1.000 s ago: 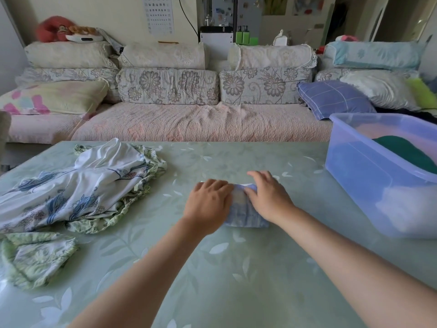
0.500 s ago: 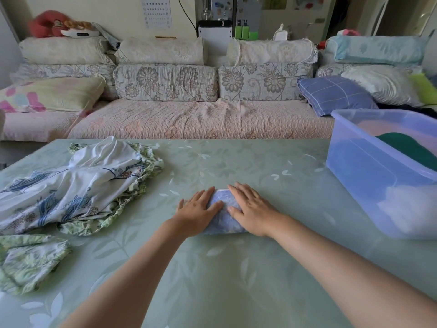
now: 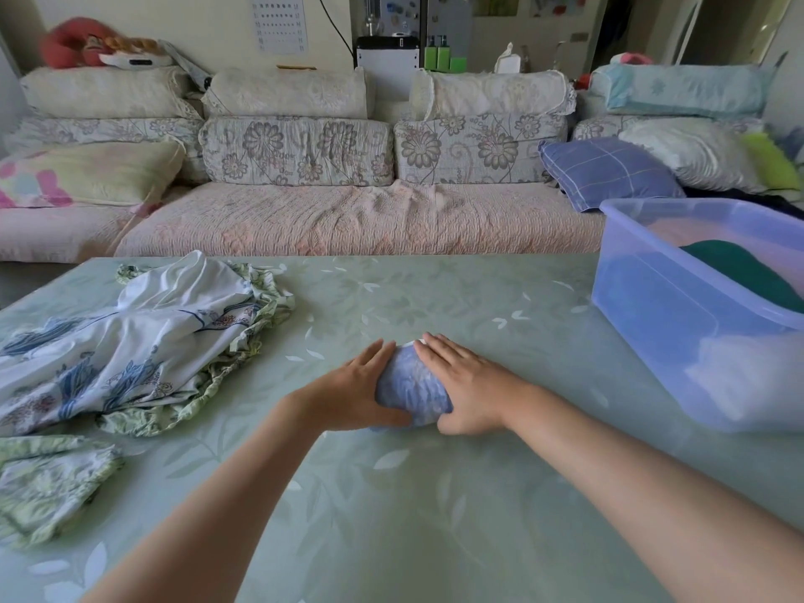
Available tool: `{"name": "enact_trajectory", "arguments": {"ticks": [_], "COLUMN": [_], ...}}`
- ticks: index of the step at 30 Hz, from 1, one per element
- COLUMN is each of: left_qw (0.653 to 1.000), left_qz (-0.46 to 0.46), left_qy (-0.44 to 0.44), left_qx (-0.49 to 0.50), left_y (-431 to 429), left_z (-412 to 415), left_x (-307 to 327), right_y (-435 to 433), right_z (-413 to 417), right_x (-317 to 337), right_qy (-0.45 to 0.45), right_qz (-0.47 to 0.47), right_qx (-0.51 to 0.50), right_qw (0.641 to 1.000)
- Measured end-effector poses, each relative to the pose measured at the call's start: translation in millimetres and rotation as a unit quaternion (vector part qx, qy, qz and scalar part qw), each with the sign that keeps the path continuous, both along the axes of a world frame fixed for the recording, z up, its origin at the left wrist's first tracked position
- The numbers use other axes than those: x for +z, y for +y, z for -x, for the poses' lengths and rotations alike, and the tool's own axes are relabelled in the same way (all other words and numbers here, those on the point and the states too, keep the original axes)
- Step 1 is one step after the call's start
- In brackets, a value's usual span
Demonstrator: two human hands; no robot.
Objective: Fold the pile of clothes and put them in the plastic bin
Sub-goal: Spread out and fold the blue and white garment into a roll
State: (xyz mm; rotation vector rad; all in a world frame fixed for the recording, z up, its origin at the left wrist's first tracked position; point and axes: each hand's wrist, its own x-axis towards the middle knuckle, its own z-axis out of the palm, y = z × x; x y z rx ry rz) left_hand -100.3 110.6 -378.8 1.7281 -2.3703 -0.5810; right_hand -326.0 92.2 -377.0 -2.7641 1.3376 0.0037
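Left hand (image 3: 352,391) and right hand (image 3: 467,385), fingers straight and together, press a small folded blue garment (image 3: 411,393) between them at centre frame on the green table (image 3: 435,493). The plastic bin (image 3: 652,324) sits at right, and unfolded floral clothes (image 3: 130,337) lie at left.

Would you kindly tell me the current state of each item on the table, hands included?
Blue garment: folded small, pressed between both hands.
Left hand: fingers straight against its side.
Right hand: fingers straight on top.
Floral garment: unfolded, crumpled.
Plastic bin: open, holding clothes.
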Motion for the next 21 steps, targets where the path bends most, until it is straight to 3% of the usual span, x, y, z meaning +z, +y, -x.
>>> {"name": "enact_trajectory", "arguments": {"ticks": [5, 8, 13, 21], "left_qw": [0.99, 0.978, 0.992, 0.977], "left_qz": [0.023, 0.086, 0.118, 0.207], "left_qy": [-0.139, -0.189, -0.042, 0.043], "left_qx": [0.001, 0.018, 0.035, -0.018], "left_y": [-9.9, -14.4, -8.3, 16.3], "left_z": [9.8, 20.4, 28.2, 82.0], "left_x": [10.3, 12.6, 9.3, 46.4], "right_y": [-7.0, -15.2, -7.5, 30.7], "right_z": [-6.9, -11.7, -5.4, 68.5], "right_x": [6.4, 2.3, -0.4, 48.1], "right_qy": [0.012, -0.009, -0.059, -0.102], "right_qz": [0.0, 0.029, 0.083, 0.147], "right_qx": [-0.014, -0.027, -0.045, -0.036], "right_qw": [1.0, 0.999, 0.994, 0.983]}}
